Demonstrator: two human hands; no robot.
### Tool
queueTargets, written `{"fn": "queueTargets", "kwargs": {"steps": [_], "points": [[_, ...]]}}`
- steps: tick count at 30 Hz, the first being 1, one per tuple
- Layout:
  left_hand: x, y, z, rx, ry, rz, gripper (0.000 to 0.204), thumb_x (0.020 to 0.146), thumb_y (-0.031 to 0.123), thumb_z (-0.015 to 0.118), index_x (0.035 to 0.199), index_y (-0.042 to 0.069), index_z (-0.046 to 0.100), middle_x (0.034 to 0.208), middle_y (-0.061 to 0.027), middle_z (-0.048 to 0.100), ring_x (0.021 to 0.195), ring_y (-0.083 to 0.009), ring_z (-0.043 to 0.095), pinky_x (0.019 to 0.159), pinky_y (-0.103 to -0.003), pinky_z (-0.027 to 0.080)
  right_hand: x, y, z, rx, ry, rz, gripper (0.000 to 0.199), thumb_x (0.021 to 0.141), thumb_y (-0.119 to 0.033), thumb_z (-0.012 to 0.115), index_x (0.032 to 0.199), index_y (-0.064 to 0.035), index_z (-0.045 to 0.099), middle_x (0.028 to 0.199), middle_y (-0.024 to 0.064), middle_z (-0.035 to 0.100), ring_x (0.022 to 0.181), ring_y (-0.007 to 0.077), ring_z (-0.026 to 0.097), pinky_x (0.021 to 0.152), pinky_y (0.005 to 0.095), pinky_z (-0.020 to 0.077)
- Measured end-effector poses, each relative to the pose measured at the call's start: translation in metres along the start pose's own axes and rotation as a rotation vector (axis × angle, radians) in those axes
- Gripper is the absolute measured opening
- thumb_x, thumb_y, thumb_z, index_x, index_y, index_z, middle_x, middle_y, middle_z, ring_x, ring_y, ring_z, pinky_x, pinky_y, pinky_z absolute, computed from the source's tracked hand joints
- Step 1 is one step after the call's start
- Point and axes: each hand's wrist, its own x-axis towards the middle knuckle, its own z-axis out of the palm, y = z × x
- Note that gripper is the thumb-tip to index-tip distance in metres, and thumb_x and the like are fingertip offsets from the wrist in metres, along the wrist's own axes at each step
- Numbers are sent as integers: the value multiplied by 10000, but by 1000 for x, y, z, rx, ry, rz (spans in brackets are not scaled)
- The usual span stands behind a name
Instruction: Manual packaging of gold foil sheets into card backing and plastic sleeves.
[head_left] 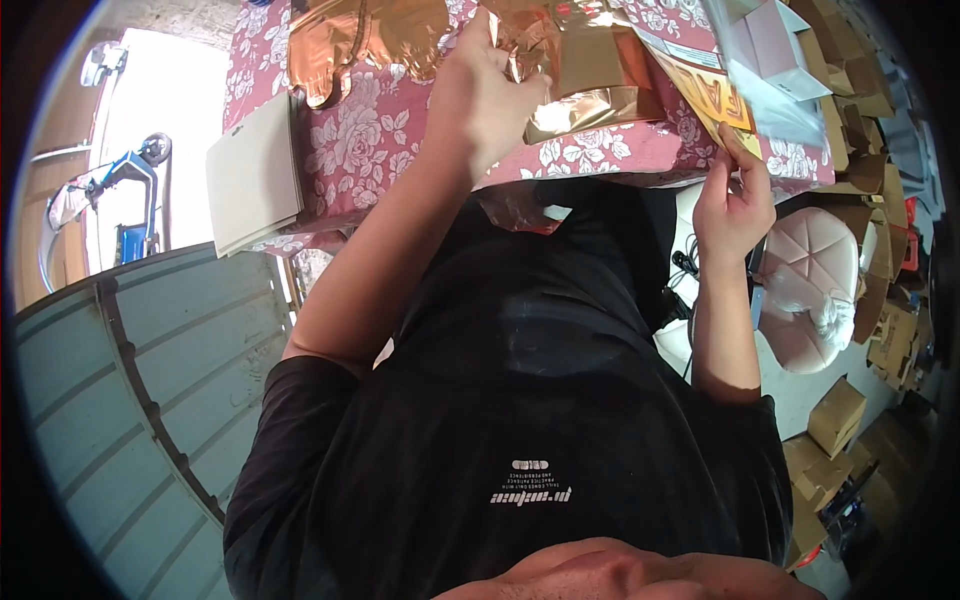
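Observation:
On the flowered table lies shiny gold foil, crumpled, with a squarish flat area in the middle. My left hand reaches over its left side, thumb stretched to the right and fingers closed around a fold of the foil; some fingertips are hidden. To the right, my right hand pinches the lower corner of a yellow printed packet between thumb and fingers. This packet slants beside the foil near the table's right side. More gold foil, a scalloped-edged piece, rests to the left of my left hand.
A pink tablecloth with white flowers covers the table. Pale flat boards stand at its left edge, and a white box with clear plastic lies at right. A cushioned seat and several cardboard boxes are farther right.

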Motion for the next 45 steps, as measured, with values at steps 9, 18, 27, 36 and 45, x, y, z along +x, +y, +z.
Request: {"fn": "queueTargets", "kwargs": {"steps": [9, 18, 27, 36, 45], "points": [[12, -31, 6, -354, -43, 10, 589, 965, 134, 778, 1426, -155, 551, 1068, -154, 759, 817, -112, 655, 718, -284, 545, 9, -5, 0, 163, 266, 80, 122, 1006, -7, 707, 1115, 46, 707, 1077, 101, 774, 957, 132, 724, 847, 256, 578], [-3, -31, -11, -53, 38, 946, 231, 830, 11, 744, 1059, 41, 744, 1096, -118, 733, 938, -283, 729, 774, -381, 578, 14, 15, 1, 499, 318, 244, 105, 1031, -3, 683, 1124, 37, 655, 1022, 79, 728, 887, 105, 691, 791, 207, 551], [-44, -33, -41, 264, -157, 757, 403, 827, 82, 772, 1228, 51, 743, 1283, -124, 716, 1236, -307, 669, 1072, -427, 528, 19, 14, 4, 37, -107, -101, 206, 954, 87, 634, 1134, 51, 729, 1243, 160, 768, 1157, 219, 725, 1006, 319, 551], [-40, -48, -43, 282, -244, 790, 339, 844, 44, 741, 1182, 21, 756, 1318, -152, 709, 1309, -332, 643, 1100, -434, 523, 42, 1, 9, -237, -226, -377, 275, 837, 51, 658, 1090, -7, 748, 1252, 171, 739, 1170, 329, 682, 1014, 369, 529], [-38, -37, -39, 258, -238, 792, 439, 905, 85, 726, 1337, 21, 686, 1496, -176, 608, 1459, -350, 522, 1206, -464, 430, -64, -20, 9, 791, -43, 723, 137, 1013, -17, 714, 1058, -41, 588, 1090, 59, 687, 1034, 146, 665, 911, 302, 525]]}}
